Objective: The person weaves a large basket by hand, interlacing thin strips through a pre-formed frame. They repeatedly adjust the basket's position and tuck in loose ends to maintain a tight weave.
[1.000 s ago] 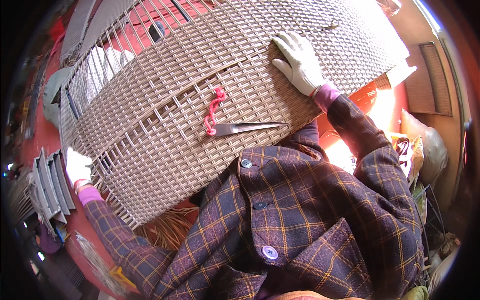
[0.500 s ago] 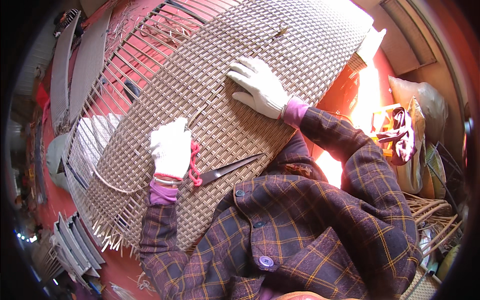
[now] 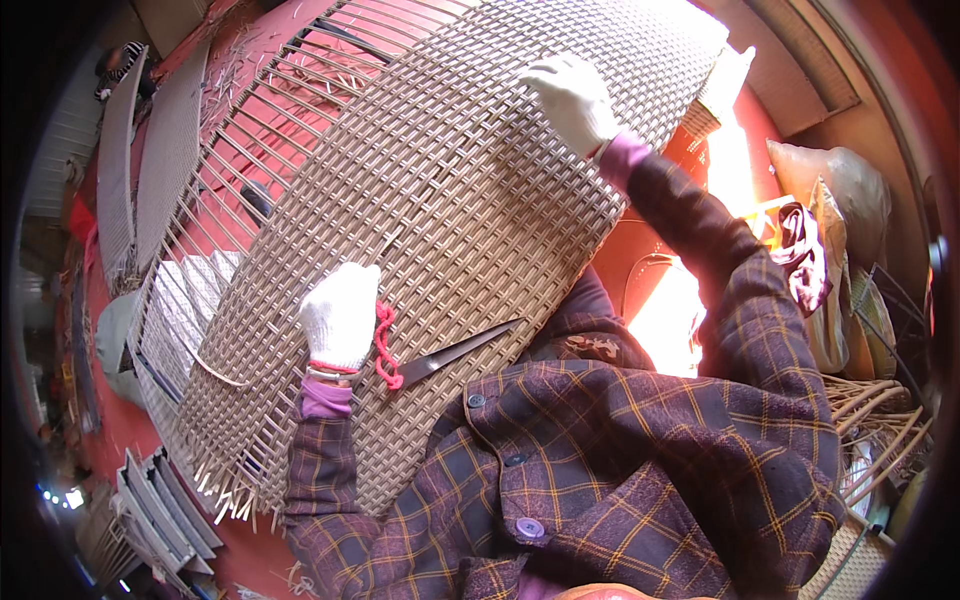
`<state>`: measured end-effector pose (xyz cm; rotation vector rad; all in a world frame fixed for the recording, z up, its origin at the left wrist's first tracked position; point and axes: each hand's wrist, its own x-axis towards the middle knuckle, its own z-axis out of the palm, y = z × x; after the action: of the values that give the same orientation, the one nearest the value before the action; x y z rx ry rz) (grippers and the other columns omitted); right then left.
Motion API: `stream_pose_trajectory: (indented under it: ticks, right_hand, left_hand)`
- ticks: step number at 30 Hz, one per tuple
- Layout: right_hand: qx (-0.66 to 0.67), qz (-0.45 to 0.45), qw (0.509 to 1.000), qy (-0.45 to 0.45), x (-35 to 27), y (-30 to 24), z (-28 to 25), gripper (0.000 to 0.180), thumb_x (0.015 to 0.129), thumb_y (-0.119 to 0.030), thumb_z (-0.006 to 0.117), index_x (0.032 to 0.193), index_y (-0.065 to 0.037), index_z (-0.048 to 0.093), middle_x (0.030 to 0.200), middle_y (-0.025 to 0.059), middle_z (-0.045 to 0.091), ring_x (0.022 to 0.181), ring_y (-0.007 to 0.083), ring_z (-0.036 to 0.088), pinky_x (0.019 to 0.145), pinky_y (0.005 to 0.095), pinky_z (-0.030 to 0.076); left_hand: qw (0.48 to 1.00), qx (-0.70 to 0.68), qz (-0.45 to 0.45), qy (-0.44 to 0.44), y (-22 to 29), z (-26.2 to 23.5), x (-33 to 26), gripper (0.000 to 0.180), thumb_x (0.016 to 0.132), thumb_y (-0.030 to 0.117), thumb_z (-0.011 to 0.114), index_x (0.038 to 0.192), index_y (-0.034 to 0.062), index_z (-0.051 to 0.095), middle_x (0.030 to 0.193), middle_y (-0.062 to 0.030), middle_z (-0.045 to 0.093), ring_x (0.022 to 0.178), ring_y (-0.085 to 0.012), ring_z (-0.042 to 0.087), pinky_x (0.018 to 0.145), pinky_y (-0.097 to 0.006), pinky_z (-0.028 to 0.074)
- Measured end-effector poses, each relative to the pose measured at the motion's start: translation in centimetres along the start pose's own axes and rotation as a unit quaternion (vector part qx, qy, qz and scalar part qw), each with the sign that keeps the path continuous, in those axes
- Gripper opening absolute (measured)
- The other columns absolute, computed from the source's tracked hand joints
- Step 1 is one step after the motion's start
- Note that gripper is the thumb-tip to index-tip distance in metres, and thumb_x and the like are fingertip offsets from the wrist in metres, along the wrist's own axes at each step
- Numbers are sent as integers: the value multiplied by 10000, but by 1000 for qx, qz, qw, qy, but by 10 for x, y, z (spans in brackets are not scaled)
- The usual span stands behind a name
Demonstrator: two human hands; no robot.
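Red workshop floor (image 3: 300,130); woven panel (image 3: 450,200) across lap, left hand (image 3: 340,315) flat beside scissors (image 3: 450,352), right hand (image 3: 572,98) flat, steadying; neither grip holding anything.

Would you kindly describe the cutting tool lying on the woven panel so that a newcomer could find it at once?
Start from the big tan woven panel lying across the person's lap. Near its lower edge, just right of the white-gloved left hand, lie the scissors, their dark pointed blades aimed up and to the right. Red cord wrapped around the handles sets them apart: nothing else on the weave is metal or red.
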<state>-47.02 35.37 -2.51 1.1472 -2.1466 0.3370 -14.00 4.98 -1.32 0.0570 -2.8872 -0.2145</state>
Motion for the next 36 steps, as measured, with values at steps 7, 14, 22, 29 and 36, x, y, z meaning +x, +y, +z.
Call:
stream_pose_trajectory:
  ticks: [7, 14, 22, 29, 36]
  right_hand:
    - [92, 301, 917, -244, 31, 46, 2, 295, 980, -85, 724, 1264, -158, 761, 1250, 45, 736, 1188, 252, 673, 1054, 389, 557]
    - [-186, -25, 952, -243, 41, 60, -8, 332, 971, -94, 741, 1290, -186, 748, 1257, 42, 706, 1213, 258, 652, 1023, 393, 562]
    - [167, 219, 961, -22, 13, 63, 27, 221, 1060, -248, 695, 1209, -150, 826, 1074, 56, 833, 884, 207, 789, 831, 327, 627]
    - [393, 433, 811, 24, 11, 75, 69, 231, 1040, -116, 738, 1253, -116, 825, 1079, 46, 839, 886, 126, 775, 791, 265, 623]
    - [386, 223, 874, -195, 21, 129, 46, 311, 1091, -142, 652, 1378, -86, 756, 982, 42, 804, 857, 97, 736, 826, 248, 607]
  left_hand:
    - [993, -60, -42, 96, 9, 22, -12, 218, 1001, 258, 747, 844, 116, 693, 744, -97, 659, 658, -339, 683, 606, -443, 529]
    - [991, -63, -29, 112, 10, 22, -13, 176, 998, 227, 746, 873, 109, 711, 753, -100, 657, 664, -338, 675, 621, -449, 526]
    - [991, -62, -42, 110, 11, 24, -14, 144, 990, 210, 755, 901, 100, 729, 777, -94, 683, 675, -329, 686, 632, -437, 537]
    - [991, -52, -26, 124, 12, 24, -15, 142, 992, 212, 764, 909, 99, 741, 780, -87, 694, 674, -326, 689, 628, -434, 540]
    - [987, -96, -66, 108, 9, 25, -15, 153, 976, 230, 784, 896, 106, 745, 758, -100, 685, 670, -342, 689, 620, -440, 535]
